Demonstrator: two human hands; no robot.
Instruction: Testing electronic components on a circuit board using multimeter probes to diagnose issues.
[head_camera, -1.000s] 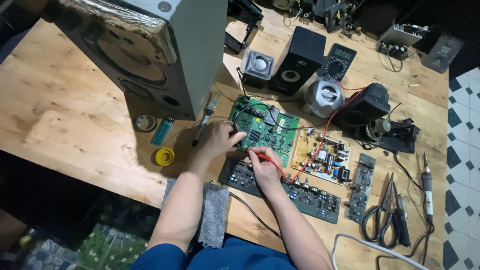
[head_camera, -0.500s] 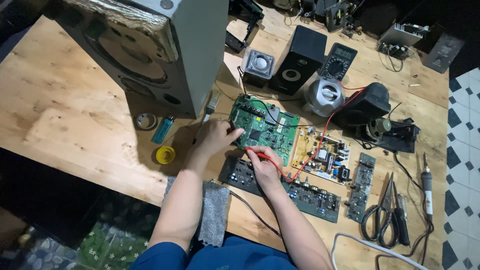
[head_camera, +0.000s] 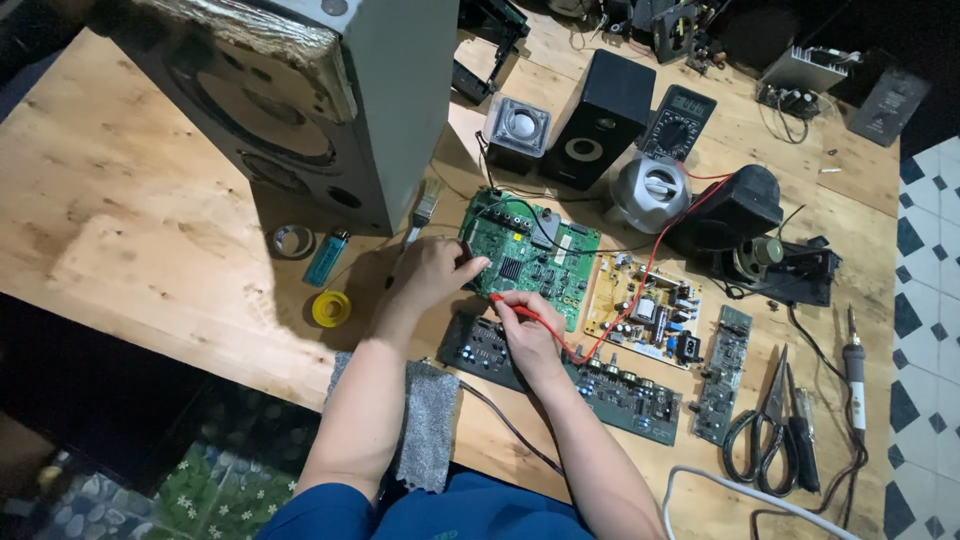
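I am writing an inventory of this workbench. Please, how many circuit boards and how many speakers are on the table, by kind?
Green circuit boards: 2, a large square one and a narrow strip
Yellow circuit board: 1
Long dark circuit board: 1
Speakers: 4, a large grey cabinet, a black box, a small square silver one, a round silver one
Total: 8

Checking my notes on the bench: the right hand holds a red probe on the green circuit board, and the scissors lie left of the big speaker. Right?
Not quite. The head view shows the scissors far right on the table, beside the soldering iron. The right hand does hold the red probe at the green circuit board.
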